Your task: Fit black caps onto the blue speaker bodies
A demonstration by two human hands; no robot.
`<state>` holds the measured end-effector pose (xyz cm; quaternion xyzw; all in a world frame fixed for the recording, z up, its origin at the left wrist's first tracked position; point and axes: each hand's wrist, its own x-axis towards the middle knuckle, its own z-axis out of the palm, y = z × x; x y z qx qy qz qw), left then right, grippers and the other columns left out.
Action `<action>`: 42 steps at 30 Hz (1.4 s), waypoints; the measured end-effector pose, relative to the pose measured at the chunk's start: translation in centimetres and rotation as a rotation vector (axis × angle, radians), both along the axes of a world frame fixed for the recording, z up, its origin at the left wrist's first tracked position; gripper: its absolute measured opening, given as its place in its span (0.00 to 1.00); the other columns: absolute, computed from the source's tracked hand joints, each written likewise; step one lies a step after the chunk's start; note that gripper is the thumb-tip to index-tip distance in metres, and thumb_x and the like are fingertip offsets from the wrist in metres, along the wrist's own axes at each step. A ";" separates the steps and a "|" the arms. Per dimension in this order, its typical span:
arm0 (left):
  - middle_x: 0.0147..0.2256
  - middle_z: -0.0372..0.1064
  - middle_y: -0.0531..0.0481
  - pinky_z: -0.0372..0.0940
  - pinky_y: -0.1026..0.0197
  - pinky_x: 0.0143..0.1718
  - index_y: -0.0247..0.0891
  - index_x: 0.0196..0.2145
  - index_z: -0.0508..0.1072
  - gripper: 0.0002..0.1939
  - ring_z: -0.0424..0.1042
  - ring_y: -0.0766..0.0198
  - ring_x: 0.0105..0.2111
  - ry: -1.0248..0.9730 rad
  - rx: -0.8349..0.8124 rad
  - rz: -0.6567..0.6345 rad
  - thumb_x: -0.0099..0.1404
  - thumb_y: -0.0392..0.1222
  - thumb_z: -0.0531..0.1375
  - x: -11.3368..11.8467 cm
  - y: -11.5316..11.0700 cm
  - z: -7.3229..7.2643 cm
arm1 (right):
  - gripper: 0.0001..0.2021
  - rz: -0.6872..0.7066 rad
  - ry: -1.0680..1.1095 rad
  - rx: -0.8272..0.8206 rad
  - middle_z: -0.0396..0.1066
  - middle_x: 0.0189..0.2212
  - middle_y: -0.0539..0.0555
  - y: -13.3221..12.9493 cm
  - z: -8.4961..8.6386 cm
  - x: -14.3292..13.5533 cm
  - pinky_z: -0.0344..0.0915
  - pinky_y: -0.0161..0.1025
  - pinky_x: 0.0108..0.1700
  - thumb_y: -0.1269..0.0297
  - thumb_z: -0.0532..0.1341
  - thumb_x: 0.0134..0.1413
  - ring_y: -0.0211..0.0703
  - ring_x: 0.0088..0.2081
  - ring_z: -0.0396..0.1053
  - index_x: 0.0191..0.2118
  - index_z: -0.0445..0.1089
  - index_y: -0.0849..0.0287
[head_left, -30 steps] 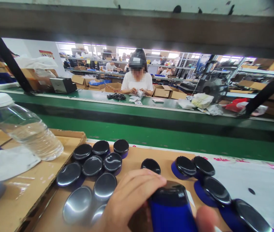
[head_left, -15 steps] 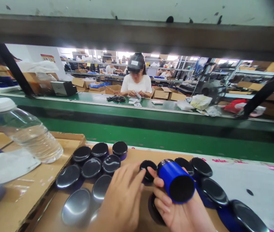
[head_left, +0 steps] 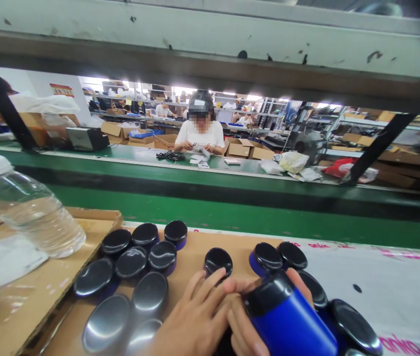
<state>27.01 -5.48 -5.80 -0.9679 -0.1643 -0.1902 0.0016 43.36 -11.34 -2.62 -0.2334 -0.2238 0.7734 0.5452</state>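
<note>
My right hand (head_left: 245, 324) grips a blue cylinder with a black top (head_left: 287, 319), tilted and lying low at the bottom middle. My left hand (head_left: 191, 321) rests beside it with fingers spread, its fingertips touching the right hand and close to a single black-capped cylinder (head_left: 218, 260). A cluster of several black-capped blue cylinders (head_left: 135, 267) stands upright on the cardboard sheet (head_left: 191, 247) to the left of my hands. More of them (head_left: 280, 257) stand to the right, partly hidden behind the held one.
A clear water bottle (head_left: 24, 207) lies tilted on a cardboard box (head_left: 46, 291) at left. A green conveyor belt (head_left: 232, 207) runs across behind. Across it a person (head_left: 198, 131) works at a bench with cartons (head_left: 249, 148). A fan (head_left: 309, 143) stands at right.
The blue cylinder has tipped from bottom-facing-me to lying with its black top pointing away and left. My right hand dropped lower; my left hand slid toward it. The view shifted slightly.
</note>
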 end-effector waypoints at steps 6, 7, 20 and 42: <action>0.52 0.73 0.39 0.63 0.38 0.55 0.35 0.57 0.66 0.21 0.67 0.41 0.57 -0.093 -0.274 -0.005 0.67 0.31 0.55 0.3 -0.2 -0.8 | 0.43 0.006 -0.160 0.075 0.62 0.10 0.50 0.0 -1.1 0.0 0.55 0.33 0.18 0.25 0.46 0.47 0.36 0.12 0.54 0.39 0.76 0.62; 0.48 0.76 0.37 0.64 0.40 0.53 0.34 0.53 0.69 0.17 0.70 0.42 0.53 -0.112 -0.311 0.013 0.66 0.31 0.55 0.3 -0.3 -0.9 | 0.42 -0.069 -0.230 0.066 0.64 0.12 0.51 0.1 -0.9 -0.2 0.55 0.32 0.17 0.26 0.45 0.49 0.36 0.13 0.56 0.41 0.76 0.63; 0.43 0.74 0.46 0.64 0.61 0.43 0.41 0.48 0.69 0.23 0.74 0.56 0.44 -0.803 -1.334 0.134 0.58 0.53 0.65 -2.7 -0.6 5.2 | 0.16 -0.646 -1.424 0.160 0.70 0.47 0.55 13.9 -0.6 3.2 0.67 0.53 0.51 0.61 0.62 0.61 0.48 0.47 0.70 0.52 0.67 0.60; 0.22 0.77 0.41 0.72 0.61 0.29 0.26 0.28 0.79 0.10 0.77 0.56 0.24 -1.702 -1.901 0.535 0.60 0.34 0.58 -1.6 0.2 8.2 | 0.24 0.301 -0.145 0.678 0.74 0.35 0.56 7.2 8.4 0.1 0.67 0.34 0.30 0.48 0.64 0.42 0.43 0.32 0.75 0.43 0.71 0.58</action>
